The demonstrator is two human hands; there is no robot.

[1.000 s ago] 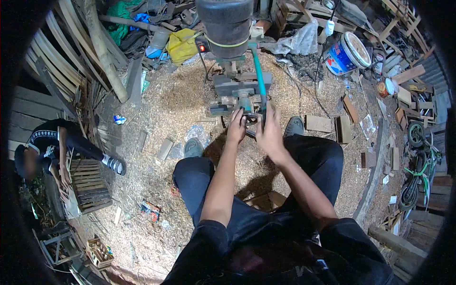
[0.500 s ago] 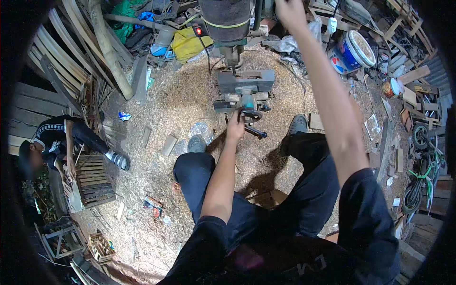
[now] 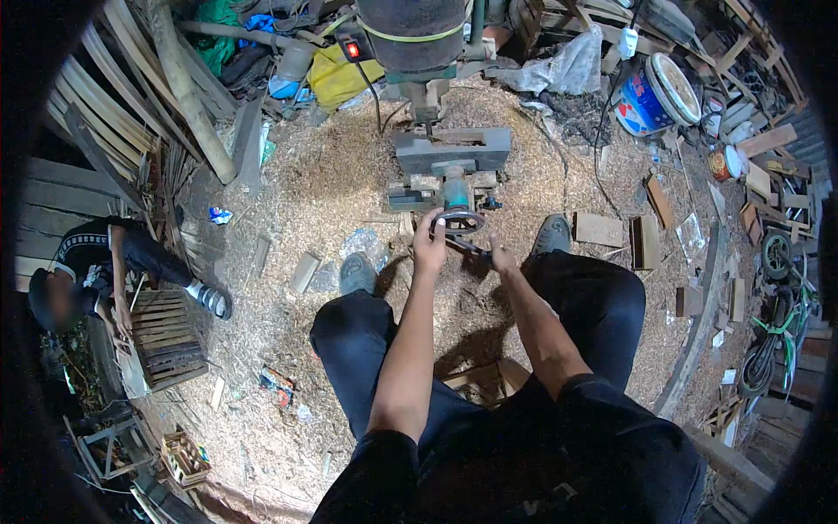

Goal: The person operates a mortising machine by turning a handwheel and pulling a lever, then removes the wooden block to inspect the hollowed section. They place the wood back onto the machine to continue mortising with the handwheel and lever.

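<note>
While the left hand (image 3: 429,249) grasps the near left edge of the handwheel (image 3: 459,223), thumb over the rim, the right hand (image 3: 502,256) is by the outer end of the crank handle (image 3: 471,249); whether its fingers close on that handle I cannot tell. The handwheel is at the front of the machine's clamp, just below the teal screw housing (image 3: 455,190). Beyond that, a grey block (image 3: 454,157) with a slot in its top lies crosswise under the drill head (image 3: 428,103).

Half a second ago the right arm was stretched up beside the motor (image 3: 410,39); it is now back low by the wheel. The teal lever (image 3: 478,22), which slanted down toward the hands a second ago, now stands upright beside the motor. The left hand has stayed at the wheel.

A switch (image 3: 353,50) glows red beside the motor. Farther right, a white bucket (image 3: 650,100) bears a blue label with red marks, its lettering too small to read. Faint pale marks on the person's black shirt (image 3: 559,463) are likewise illegible. At far left, another person (image 3: 100,271) sits by a slatted wooden piece (image 3: 170,336).
</note>
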